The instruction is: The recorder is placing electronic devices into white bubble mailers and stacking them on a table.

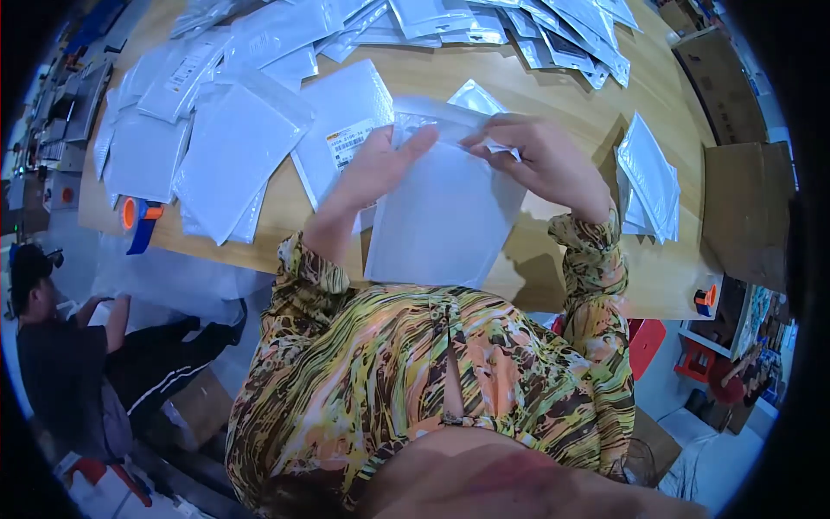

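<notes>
A white bubble mailer (445,212) stands tilted in front of me at the table's near edge, its upper end raised. My left hand (376,169) is closed on its upper left side, with the thumb across the front. At the upper right my right hand (545,160) pinches the mailer's top edge, its fingers slightly blurred. A clear strip shows along that top end; whether the mouth is open I cannot tell. Just beyond my left hand lies another white mailer (341,95) bearing a printed label. Part of a further white packet (477,97) shows behind the raised one.
White mailers (238,147) are heaped at the left, and glossy packets (415,22) spread along the far side. A small stack of mailers (644,182) sits at the right. A blue-orange tape dispenser (143,221) rests at the left edge. Cardboard boxes (748,203) stand rightward; a person (65,346) sits lower left.
</notes>
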{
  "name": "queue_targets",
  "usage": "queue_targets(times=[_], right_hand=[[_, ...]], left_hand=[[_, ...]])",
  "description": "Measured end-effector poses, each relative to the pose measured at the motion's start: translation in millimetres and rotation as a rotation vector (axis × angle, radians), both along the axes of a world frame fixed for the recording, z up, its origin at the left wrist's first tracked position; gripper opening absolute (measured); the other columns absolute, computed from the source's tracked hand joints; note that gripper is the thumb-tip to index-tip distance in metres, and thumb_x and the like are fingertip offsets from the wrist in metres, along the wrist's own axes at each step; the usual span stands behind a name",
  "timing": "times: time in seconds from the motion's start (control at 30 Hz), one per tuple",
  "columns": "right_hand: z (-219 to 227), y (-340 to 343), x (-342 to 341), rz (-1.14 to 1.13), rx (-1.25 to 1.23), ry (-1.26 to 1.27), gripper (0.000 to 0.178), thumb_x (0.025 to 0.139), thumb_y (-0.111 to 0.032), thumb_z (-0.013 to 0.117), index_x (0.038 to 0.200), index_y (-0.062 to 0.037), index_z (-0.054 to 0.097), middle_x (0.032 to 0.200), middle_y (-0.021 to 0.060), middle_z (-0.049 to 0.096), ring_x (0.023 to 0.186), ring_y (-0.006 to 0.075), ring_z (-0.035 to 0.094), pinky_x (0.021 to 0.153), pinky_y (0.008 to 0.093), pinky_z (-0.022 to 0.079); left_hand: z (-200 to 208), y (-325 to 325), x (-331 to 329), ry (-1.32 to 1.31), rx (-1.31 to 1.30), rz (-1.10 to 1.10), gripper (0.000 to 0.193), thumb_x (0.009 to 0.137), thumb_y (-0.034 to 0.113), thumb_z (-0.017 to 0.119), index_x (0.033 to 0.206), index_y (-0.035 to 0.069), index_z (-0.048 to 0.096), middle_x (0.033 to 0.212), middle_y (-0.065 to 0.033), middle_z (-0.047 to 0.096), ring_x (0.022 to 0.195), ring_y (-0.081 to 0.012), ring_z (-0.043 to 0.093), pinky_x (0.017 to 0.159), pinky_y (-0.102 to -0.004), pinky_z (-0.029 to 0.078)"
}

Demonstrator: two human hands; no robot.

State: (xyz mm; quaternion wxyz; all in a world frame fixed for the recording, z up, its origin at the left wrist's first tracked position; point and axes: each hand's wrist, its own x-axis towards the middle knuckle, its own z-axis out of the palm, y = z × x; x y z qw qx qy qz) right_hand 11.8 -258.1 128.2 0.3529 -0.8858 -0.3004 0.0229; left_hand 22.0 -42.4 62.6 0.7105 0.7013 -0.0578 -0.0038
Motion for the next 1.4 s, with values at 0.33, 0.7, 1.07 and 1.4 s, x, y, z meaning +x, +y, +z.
queue_targets(times=[0.33, 0.7, 1.07, 1.4], right_hand=[[-15, 67, 14, -0.35, -0.281, -0.511, 0.016, 0.078, -0.019, 0.065, 0.081, -0.0069, 0.055, 0.076, 0.0042, 0.059, 0.055, 0.0226, 0.055, 0.051, 0.0329, 0.042], [-5, -6, 20, -0.514, 1.011, 0.069, 0.024, 0.095, -0.022, 0.042, 0.081, -0.0067, 0.054, 0.082, 0.008, 0.058, 0.073, 0.0183, 0.054, 0.074, 0.0365, 0.049], [-79, -67, -9, -0.587, 0.977, 0.481, 0.03, 0.084, -0.017, 0.064, 0.111, -0.0036, 0.059, 0.065, -0.0036, 0.047, 0.051, 0.0037, 0.037, 0.043, 0.0183, 0.028], [-99, -19, -5, -0.367, 0.864, 0.598, 0.027, 0.077, -0.015, 0.07, 0.103, -0.0067, 0.066, 0.089, 0.0005, 0.063, 0.059, 0.0052, 0.046, 0.052, 0.0161, 0.034]], left_hand=[[-5, -8, 3, 0.198, 0.172, -0.172, 0.03, 0.089, 0.026, 0.063, 0.09, -0.004, 0.068, 0.075, -0.0075, 0.065, 0.066, -0.0142, 0.054, 0.06, -0.0248, 0.045], [2, 24, 8, 0.241, 0.163, -0.147, 0.032, 0.09, 0.028, 0.064, 0.092, -0.004, 0.069, 0.073, -0.0028, 0.063, 0.064, -0.0077, 0.051, 0.056, -0.0204, 0.041], [-14, 26, 17, 0.216, -0.032, -0.215, 0.033, 0.091, 0.029, 0.064, 0.097, -0.003, 0.069, 0.079, -0.0035, 0.066, 0.065, -0.0069, 0.053, 0.057, -0.0186, 0.043], [-32, 45, 26, 0.058, -0.049, -0.358, 0.021, 0.09, 0.018, 0.063, 0.103, 0.002, 0.069, 0.093, -0.0055, 0.068, 0.071, -0.0076, 0.053, 0.064, -0.0185, 0.042]])
